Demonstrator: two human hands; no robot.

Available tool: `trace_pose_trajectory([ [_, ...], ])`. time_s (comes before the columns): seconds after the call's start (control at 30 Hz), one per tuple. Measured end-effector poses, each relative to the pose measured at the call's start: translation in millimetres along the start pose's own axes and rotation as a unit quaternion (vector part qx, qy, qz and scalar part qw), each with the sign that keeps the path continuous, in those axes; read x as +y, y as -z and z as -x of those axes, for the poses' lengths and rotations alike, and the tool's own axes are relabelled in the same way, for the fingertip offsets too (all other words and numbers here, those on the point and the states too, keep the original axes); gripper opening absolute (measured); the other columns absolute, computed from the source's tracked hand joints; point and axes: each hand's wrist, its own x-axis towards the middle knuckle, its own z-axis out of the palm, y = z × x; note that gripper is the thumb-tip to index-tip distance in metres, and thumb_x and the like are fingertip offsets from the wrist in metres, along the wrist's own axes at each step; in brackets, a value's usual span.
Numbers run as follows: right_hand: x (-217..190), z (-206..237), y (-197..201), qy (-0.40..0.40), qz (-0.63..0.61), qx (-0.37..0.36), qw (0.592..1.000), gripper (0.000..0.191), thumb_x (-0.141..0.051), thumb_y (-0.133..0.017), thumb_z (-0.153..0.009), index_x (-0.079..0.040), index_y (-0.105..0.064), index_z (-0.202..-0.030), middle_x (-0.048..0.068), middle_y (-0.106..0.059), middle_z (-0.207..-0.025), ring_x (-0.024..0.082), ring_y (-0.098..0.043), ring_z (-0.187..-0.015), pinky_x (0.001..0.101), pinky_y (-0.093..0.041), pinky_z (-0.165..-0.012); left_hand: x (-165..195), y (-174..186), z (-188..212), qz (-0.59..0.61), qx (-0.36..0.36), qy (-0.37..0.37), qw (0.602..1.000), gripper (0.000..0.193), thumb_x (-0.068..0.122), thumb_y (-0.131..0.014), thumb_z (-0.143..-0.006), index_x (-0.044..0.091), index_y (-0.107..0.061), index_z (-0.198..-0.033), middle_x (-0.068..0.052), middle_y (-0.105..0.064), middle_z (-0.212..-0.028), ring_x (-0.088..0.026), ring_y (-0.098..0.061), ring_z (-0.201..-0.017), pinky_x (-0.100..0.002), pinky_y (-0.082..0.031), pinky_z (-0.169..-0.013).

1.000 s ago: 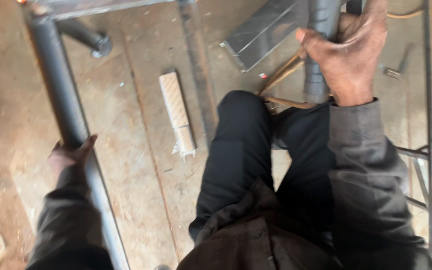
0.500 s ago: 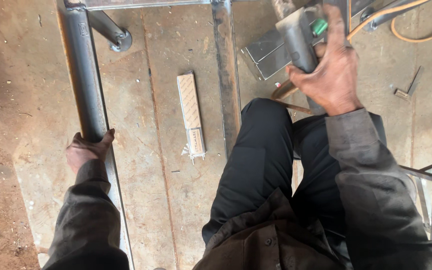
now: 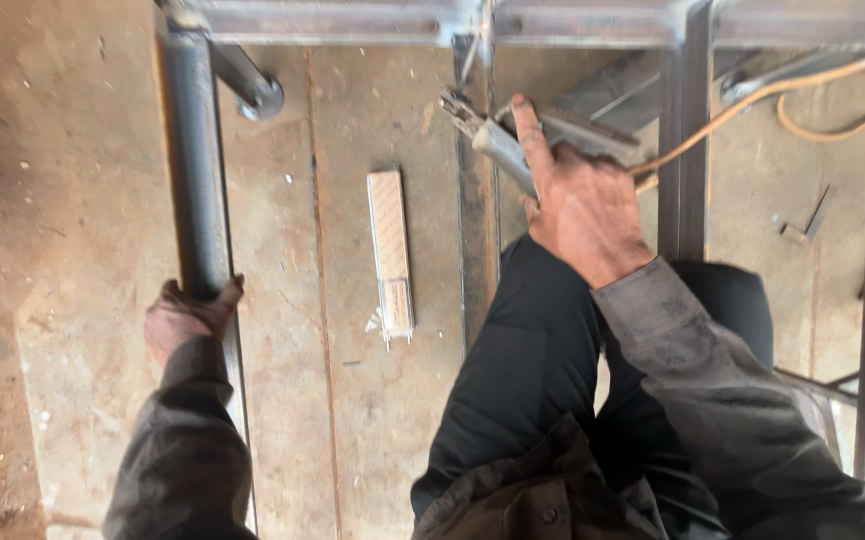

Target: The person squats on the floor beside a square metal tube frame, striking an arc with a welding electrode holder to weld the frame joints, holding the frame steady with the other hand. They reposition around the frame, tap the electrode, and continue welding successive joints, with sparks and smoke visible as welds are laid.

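My left hand (image 3: 187, 318) grips a round grey steel tube (image 3: 192, 160) that runs up the left side of a metal frame. My right hand (image 3: 580, 205) holds a welding electrode holder (image 3: 487, 135), index finger stretched along it, its jaws close to a flat upright steel bar (image 3: 477, 230) near the frame's top rail (image 3: 352, 20). An orange cable (image 3: 752, 100) trails from the holder to the right. My dark-trousered knee (image 3: 522, 370) is bent below the hand.
A long narrow cardboard packet (image 3: 390, 250), torn at its near end, lies on the concrete floor between tube and bar. A short pipe stub (image 3: 252, 85) sticks out near the tube's top. More frame bars (image 3: 687, 130) stand right; a small metal tool (image 3: 802, 222) lies far right.
My right hand has swung left with the holder, from the grey channel piece at the upper right to the upright bar. The view shifted up, showing the top rail. My left hand kept its grip.
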Motion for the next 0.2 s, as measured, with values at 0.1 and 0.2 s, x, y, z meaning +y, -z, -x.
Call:
trace_pose_trajectory([
  [0.1, -6.6, -11.5, 0.4, -0.027, -0.001, 0.000, 1.000, 0.090, -0.026, -0.074, -0.091, -0.006, -0.024, -0.164, 0.022, -0.072, -0.094, 0.033, -0.071, -0.075, 0.0464, -0.056, -0.064, -12.6, -14.9, -9.0, 0.029, -0.026, 0.000, 0.999, 0.095, 0.079, -0.076, -0.073, 0.006, -0.065, -0.133, -0.026, -0.073, -0.118, -0.044, -0.069, -0.110, -0.053, -0.055, -0.093],
  [0.2, -3.5, -66.8, 18.2, -0.007, 0.146, 0.114, 0.983, 0.092, -0.039, -0.070, -0.082, -0.013, -0.026, -0.158, 0.027, -0.073, -0.108, 0.031, -0.074, -0.076, 0.0372, -0.058, -0.054, -63.2, -31.6, -28.9, 0.026, 0.005, -0.006, 1.000, 0.117, 0.084, -0.072, -0.068, 0.011, -0.045, -0.155, -0.026, -0.060, -0.140, -0.040, -0.063, -0.124, -0.048, -0.048, -0.105],
])
